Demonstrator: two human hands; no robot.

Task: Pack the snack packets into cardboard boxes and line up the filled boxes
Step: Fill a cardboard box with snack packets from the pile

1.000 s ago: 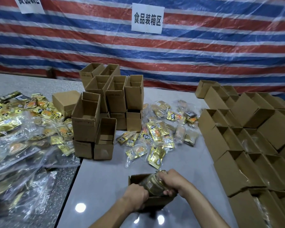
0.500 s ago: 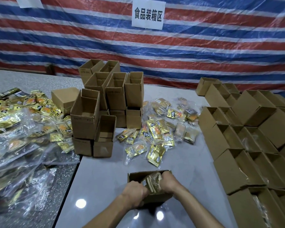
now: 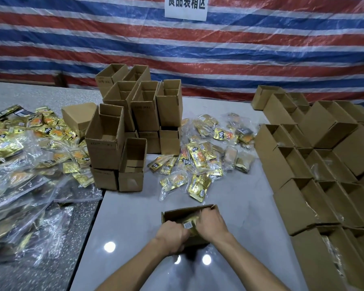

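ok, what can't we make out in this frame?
Head view only:
Box interior, packet count: covered by left hand and right hand gripping the packets.
Wall sign: top cut by frame edge.
Lined-up boxes at right: contents hidden by their walls, row cut by edge.

Striped tarp (image 3: 261,49) in red, blue & white hung as backdrop, w/ white paper sign (image 3: 185,6) (Chinese characters, top cut off) at top ctr. Below: glossy grey table (image 3: 135,217) abutting darker speckled slab (image 3: 80,227) at left.
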